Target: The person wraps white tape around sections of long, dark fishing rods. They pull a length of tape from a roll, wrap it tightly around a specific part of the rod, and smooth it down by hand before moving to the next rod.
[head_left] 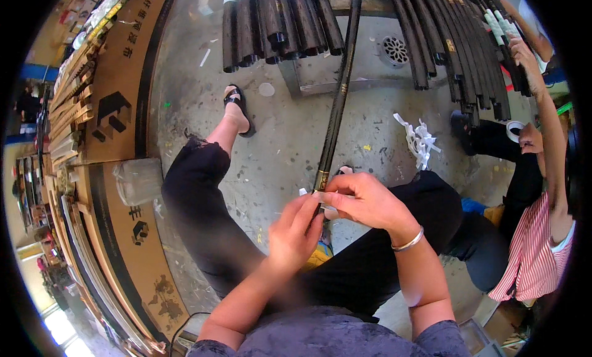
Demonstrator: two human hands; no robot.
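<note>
A long thin black rod with gold bands runs from my hands up to the far racks. My left hand pinches its near end from below. My right hand, with a silver bangle on the wrist, closes over the same end, and a small strip of white tape shows between the fingers. Both hands hover over my lap, above black trousers.
Bundles of dark rods lie on racks at the back. Cardboard boxes line the left side. White paper scraps and a floor drain mark the concrete. A person in a striped top sits at right, handling rods.
</note>
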